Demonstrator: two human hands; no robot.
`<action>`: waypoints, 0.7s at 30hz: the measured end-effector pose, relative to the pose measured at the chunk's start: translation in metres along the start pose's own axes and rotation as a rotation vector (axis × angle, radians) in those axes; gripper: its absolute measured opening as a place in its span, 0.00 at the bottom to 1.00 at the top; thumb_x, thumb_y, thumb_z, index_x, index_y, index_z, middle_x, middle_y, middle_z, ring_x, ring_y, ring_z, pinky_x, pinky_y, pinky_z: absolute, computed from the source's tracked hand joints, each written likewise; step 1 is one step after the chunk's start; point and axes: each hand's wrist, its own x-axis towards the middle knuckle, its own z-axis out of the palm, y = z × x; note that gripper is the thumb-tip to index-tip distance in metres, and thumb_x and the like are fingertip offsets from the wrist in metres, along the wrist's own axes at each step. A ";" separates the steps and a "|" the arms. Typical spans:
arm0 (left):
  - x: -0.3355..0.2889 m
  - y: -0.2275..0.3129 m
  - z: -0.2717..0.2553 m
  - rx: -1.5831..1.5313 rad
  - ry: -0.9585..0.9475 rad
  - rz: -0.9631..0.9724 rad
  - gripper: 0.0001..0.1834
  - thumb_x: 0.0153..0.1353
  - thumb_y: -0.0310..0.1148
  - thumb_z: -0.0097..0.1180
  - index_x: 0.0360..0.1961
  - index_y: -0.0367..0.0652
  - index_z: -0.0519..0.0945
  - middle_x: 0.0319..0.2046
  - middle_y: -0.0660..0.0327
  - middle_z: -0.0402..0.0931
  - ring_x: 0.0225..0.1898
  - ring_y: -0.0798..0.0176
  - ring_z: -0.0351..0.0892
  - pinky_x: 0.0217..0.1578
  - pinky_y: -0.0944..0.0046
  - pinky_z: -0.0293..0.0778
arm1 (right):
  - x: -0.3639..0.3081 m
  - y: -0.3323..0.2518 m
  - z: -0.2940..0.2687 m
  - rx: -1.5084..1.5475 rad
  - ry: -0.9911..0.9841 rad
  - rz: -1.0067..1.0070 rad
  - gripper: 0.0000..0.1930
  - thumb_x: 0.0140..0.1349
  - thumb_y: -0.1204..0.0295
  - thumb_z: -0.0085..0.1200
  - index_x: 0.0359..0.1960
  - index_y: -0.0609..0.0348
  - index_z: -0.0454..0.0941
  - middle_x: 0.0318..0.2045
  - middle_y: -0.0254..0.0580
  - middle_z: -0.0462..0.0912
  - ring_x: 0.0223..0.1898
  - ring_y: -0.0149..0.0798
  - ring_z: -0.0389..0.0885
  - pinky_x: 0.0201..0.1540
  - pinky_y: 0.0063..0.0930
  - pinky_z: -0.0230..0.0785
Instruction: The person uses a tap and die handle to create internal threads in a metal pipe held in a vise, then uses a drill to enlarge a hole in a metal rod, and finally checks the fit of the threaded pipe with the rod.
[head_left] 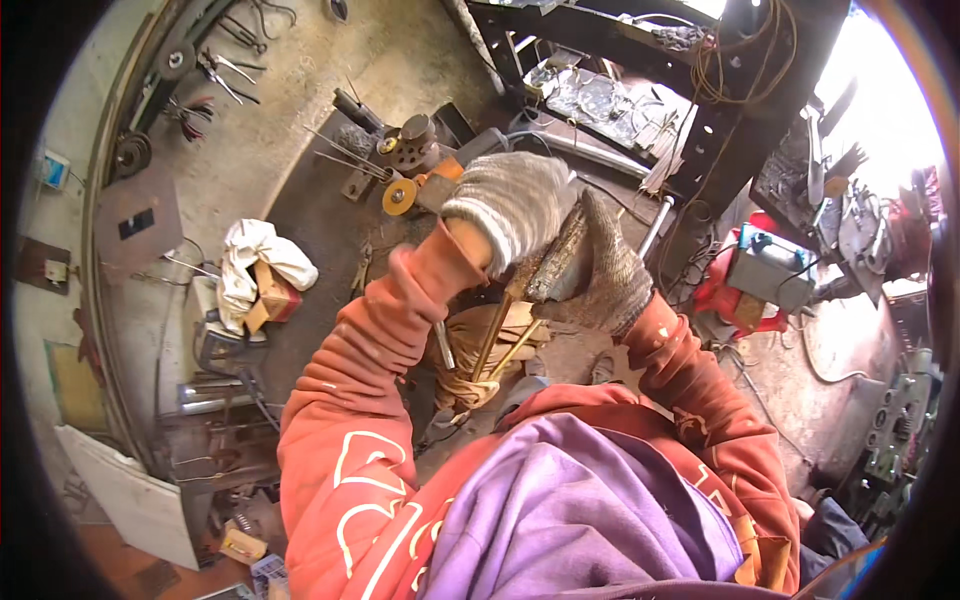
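Note:
My left hand (pixel 520 205), in a grey-and-white striped knit glove, is closed over the far end of a rough, dark brown long piece (pixel 552 262). Its fingers curl out of sight, so what they grip is hidden. My right hand (pixel 612 275), in a darker, dirty glove, wraps the same piece from the right, thumb beneath and fingers along its side. Two brass-coloured rods (pixel 492 340) run down from the piece toward a tan cloth bundle (pixel 463 385). A short metal tube (pixel 443 345) shows below my left forearm.
Beyond my left hand sit an orange power tool (pixel 440 187) with a yellow disc (pixel 399 197) and a round, holed metal part (pixel 415 150). A dark steel frame (pixel 600 45) stands at the far right. White cloth (pixel 265 255) and a grey box (pixel 772 265) flank me.

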 end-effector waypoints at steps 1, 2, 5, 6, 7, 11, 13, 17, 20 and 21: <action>-0.001 0.012 0.001 0.011 -0.018 0.009 0.14 0.68 0.38 0.54 0.35 0.43 0.88 0.34 0.48 0.87 0.38 0.44 0.90 0.38 0.46 0.83 | -0.005 0.004 0.002 0.042 0.067 -0.008 0.74 0.36 0.56 0.89 0.82 0.61 0.46 0.73 0.60 0.68 0.73 0.54 0.70 0.74 0.43 0.62; -0.003 0.019 0.002 0.068 -0.010 0.088 0.12 0.67 0.37 0.54 0.34 0.44 0.88 0.33 0.49 0.87 0.37 0.46 0.90 0.37 0.47 0.83 | -0.009 0.011 0.009 0.132 0.095 0.034 0.71 0.39 0.56 0.88 0.82 0.59 0.49 0.72 0.58 0.71 0.72 0.54 0.71 0.74 0.44 0.62; -0.030 0.050 -0.015 0.197 0.072 0.183 0.10 0.65 0.38 0.57 0.31 0.47 0.86 0.28 0.56 0.83 0.31 0.53 0.86 0.30 0.51 0.79 | -0.014 0.012 0.012 0.156 0.074 0.046 0.71 0.38 0.56 0.88 0.81 0.59 0.50 0.71 0.59 0.72 0.70 0.55 0.73 0.73 0.46 0.65; -0.032 0.059 -0.024 0.090 -0.023 0.140 0.09 0.65 0.40 0.60 0.36 0.47 0.85 0.28 0.57 0.81 0.30 0.52 0.84 0.30 0.50 0.78 | -0.013 0.015 0.008 0.140 0.069 0.068 0.70 0.37 0.56 0.88 0.81 0.58 0.51 0.70 0.59 0.72 0.69 0.56 0.75 0.72 0.46 0.67; -0.039 0.067 -0.033 -0.008 -0.114 0.083 0.11 0.65 0.41 0.62 0.41 0.47 0.84 0.29 0.58 0.79 0.28 0.51 0.82 0.30 0.50 0.78 | -0.011 0.020 0.005 0.130 0.058 0.077 0.70 0.37 0.56 0.88 0.80 0.58 0.52 0.70 0.60 0.72 0.68 0.56 0.76 0.71 0.47 0.68; -0.092 0.096 -0.049 -0.320 -0.065 -0.011 0.14 0.58 0.45 0.69 0.25 0.48 0.82 0.26 0.58 0.76 0.25 0.50 0.81 0.26 0.49 0.75 | -0.008 0.019 0.008 0.057 0.143 0.025 0.73 0.31 0.54 0.89 0.80 0.58 0.52 0.67 0.62 0.74 0.64 0.62 0.80 0.65 0.48 0.76; -0.104 0.081 -0.065 -0.218 -0.171 0.004 0.15 0.59 0.45 0.68 0.26 0.47 0.83 0.23 0.58 0.74 0.23 0.49 0.78 0.24 0.49 0.72 | -0.007 0.015 0.009 0.094 0.119 0.035 0.74 0.30 0.54 0.89 0.80 0.57 0.51 0.67 0.62 0.74 0.62 0.63 0.81 0.62 0.47 0.78; -0.115 0.052 -0.066 -0.070 -0.208 -0.166 0.21 0.64 0.48 0.65 0.19 0.50 0.75 0.17 0.59 0.67 0.19 0.50 0.71 0.21 0.48 0.64 | -0.005 0.018 0.005 0.053 0.092 0.015 0.75 0.30 0.52 0.89 0.80 0.59 0.51 0.67 0.64 0.73 0.64 0.64 0.79 0.64 0.48 0.76; -0.123 0.014 -0.055 0.152 -0.359 -0.357 0.32 0.75 0.59 0.47 0.22 0.43 0.77 0.16 0.53 0.69 0.21 0.43 0.76 0.26 0.45 0.71 | -0.008 0.021 0.005 0.109 0.134 0.000 0.74 0.31 0.52 0.89 0.79 0.61 0.52 0.67 0.65 0.72 0.65 0.65 0.77 0.64 0.49 0.75; -0.127 -0.006 -0.048 0.127 -0.387 -0.524 0.40 0.76 0.67 0.40 0.23 0.42 0.82 0.17 0.50 0.72 0.21 0.40 0.78 0.27 0.44 0.75 | -0.005 0.022 0.006 0.122 0.138 -0.008 0.74 0.31 0.52 0.89 0.79 0.61 0.52 0.67 0.65 0.72 0.65 0.65 0.77 0.64 0.49 0.75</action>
